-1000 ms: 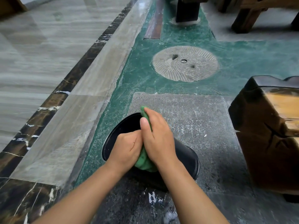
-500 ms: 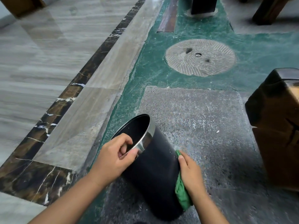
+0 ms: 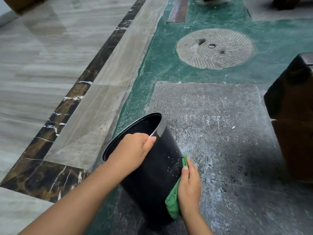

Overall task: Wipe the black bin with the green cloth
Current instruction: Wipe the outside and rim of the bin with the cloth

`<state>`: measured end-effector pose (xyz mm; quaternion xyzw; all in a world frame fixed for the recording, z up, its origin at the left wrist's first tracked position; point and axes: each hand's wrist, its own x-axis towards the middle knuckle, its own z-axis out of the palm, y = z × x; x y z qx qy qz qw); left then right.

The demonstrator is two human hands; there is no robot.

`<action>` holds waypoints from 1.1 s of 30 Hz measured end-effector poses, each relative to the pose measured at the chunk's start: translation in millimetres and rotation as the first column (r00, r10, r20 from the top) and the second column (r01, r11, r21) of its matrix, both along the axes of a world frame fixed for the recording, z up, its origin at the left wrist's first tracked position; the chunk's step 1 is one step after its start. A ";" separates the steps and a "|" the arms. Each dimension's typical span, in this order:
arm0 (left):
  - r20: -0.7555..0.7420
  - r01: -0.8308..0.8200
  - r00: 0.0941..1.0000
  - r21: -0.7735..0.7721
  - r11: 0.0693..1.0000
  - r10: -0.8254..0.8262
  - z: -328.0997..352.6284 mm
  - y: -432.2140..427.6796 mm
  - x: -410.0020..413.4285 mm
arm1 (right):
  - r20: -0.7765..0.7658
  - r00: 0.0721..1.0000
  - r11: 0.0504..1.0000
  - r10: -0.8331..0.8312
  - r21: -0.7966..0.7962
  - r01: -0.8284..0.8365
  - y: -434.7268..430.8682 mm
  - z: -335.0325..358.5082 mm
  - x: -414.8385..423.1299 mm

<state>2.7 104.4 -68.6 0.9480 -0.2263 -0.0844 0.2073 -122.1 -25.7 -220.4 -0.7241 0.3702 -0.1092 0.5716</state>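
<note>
The black bin (image 3: pixel 157 173) with a silver band at its rim stands tilted on the stone floor, its mouth facing up and to the left. My left hand (image 3: pixel 133 150) grips the near part of the rim, thumb on the silver band. My right hand (image 3: pixel 189 189) presses the green cloth (image 3: pixel 173 202) flat against the bin's right outer wall. Small pale specks dot the wall above the cloth. The bin's base is hidden behind its own body and my arm.
A dark wooden block seat (image 3: pixel 293 116) stands close on the right. A round carved millstone (image 3: pixel 214 48) is set into the green floor further ahead. Polished grey tiles with a dark marble border strip (image 3: pixel 67 106) lie to the left.
A second ago both hands held the cloth together over the bin's mouth. Since then my left hand took the rim, tilting the bin, and my right hand moved the cloth onto its right outer wall.
</note>
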 end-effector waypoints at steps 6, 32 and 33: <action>-0.020 0.111 0.993 -0.083 0.990 -0.113 -8.9 -29.2 -15.7 | -0.036 0.995 0.979 -0.095 0.178 0.100 -22.0 -1.5 2.4; 0.166 0.024 0.986 -0.286 0.958 0.025 -34.1 -33.1 16.0 | 0.116 0.880 0.817 0.461 -0.443 -0.370 -30.6 112.2 143.8; 0.184 0.026 0.983 -0.272 0.962 0.026 -35.3 -28.2 15.2 | 0.100 0.883 0.827 0.458 -0.412 -0.383 -37.2 106.6 147.5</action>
